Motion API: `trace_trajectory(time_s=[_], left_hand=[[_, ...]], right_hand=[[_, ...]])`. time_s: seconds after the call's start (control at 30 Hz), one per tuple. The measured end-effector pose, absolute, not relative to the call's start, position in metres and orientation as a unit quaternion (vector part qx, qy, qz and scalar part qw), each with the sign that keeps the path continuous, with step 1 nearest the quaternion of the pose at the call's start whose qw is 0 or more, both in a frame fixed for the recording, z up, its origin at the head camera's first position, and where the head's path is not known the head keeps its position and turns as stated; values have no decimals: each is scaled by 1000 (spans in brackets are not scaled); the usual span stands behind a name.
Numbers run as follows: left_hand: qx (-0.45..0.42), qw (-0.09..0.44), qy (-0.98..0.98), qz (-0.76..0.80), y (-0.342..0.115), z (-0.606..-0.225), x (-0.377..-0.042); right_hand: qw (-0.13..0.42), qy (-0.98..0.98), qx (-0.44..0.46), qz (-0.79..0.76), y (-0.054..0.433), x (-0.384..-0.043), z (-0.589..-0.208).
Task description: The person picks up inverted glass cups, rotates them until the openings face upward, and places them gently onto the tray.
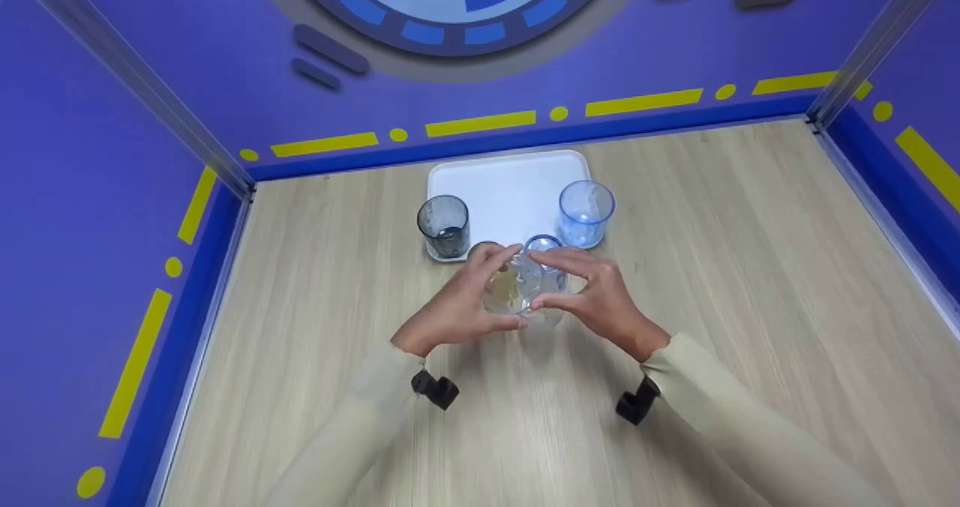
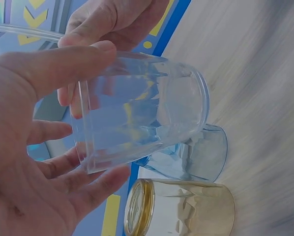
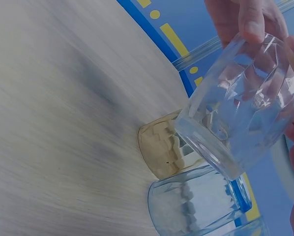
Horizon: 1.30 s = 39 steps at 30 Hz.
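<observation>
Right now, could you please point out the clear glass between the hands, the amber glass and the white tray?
Clear glass (image 2: 149, 105): left wrist view, middle of its side.
Amber glass (image 2: 203, 209): left wrist view, on its side.
White tray (image 1: 514, 192): head view, bare flat surface.

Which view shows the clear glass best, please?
The left wrist view, where the clear glass shows large and nearly whole. The right wrist view shows it at the picture's edge; the head view, small, from above.

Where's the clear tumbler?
Head view, just right of centre: the clear tumbler is held between left hand and right hand, in front of the white tray.
</observation>
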<state>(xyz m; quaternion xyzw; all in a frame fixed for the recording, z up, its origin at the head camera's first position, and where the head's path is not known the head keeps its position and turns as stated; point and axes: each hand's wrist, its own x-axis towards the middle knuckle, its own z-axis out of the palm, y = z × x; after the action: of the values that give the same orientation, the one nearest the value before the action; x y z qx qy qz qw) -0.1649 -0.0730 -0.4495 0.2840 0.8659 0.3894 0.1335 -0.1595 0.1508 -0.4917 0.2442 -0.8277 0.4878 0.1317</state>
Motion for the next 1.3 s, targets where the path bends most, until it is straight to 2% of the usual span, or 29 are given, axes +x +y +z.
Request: trace_trajectory(time_s=[0.23, 0.67, 1.3], left_hand=[[277, 143, 870, 382, -72, -449, -166], [265, 143, 879, 368, -71, -447, -168], [263, 132, 884, 362, -73, -441, -172]], right_hand=[[129, -828, 237, 492, 151, -160, -492], [157, -820, 229, 500, 155, -166, -490], [142, -832, 184, 504, 161, -166, -491]])
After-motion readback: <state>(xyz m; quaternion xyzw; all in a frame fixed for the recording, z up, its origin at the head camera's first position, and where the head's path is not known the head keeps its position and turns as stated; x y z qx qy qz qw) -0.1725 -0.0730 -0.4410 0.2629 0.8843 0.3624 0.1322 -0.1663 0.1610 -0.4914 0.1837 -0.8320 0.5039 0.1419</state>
